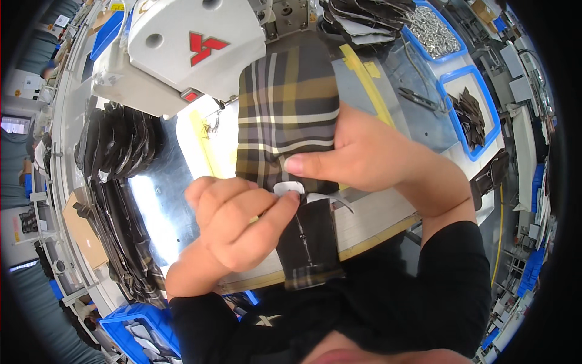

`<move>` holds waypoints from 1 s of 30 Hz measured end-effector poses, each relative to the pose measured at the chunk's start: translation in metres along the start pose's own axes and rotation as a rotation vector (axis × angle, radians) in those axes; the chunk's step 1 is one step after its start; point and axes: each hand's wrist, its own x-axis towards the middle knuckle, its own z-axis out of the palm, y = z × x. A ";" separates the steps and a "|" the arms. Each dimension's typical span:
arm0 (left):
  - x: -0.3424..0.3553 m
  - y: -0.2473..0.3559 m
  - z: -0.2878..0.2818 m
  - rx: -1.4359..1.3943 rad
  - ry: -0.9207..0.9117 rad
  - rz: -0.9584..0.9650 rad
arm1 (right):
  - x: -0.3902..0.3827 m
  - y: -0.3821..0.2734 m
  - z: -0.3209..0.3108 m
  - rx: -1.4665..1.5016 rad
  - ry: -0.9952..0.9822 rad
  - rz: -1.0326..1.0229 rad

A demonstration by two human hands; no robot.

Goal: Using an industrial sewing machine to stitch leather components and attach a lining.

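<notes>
A plaid fabric piece [285, 103] in black, olive and white hangs between my hands, above the front of the table. My right hand [370, 148] grips its right side, thumb on top and fingers hidden behind. My left hand [239, 221] is closed at its lower edge, the thumb pressing on a small white tag [288, 188]. A thin grey strip [330, 198] sticks out to the right of the tag. Below hangs a dark panel [306, 242] with a zipper line and a plaid end; whether it is joined to the upper part cannot be told.
A white sewing machine [176, 48] stands at the back left. Dark fabric pieces are stacked at the left [118, 139] and back [364, 24]. On the right are a blue tray [464, 51] of metal parts, another blue tray [445, 79] of brown strips, and thread snips [418, 97].
</notes>
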 end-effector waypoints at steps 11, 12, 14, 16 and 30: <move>-0.003 0.009 -0.006 0.203 -0.017 0.146 | -0.003 0.002 0.001 -0.157 0.024 0.023; -0.003 0.009 -0.005 0.201 -0.018 0.147 | -0.001 0.007 0.001 -0.146 0.013 -0.066; -0.003 0.008 -0.002 0.239 -0.002 0.210 | -0.001 0.008 0.001 -0.133 0.003 -0.154; -0.005 0.010 -0.002 0.259 0.004 0.269 | -0.001 0.003 0.000 -0.195 -0.039 -0.148; -0.010 -0.002 0.009 0.167 0.143 0.477 | 0.000 -0.002 0.001 -0.266 -0.076 -0.033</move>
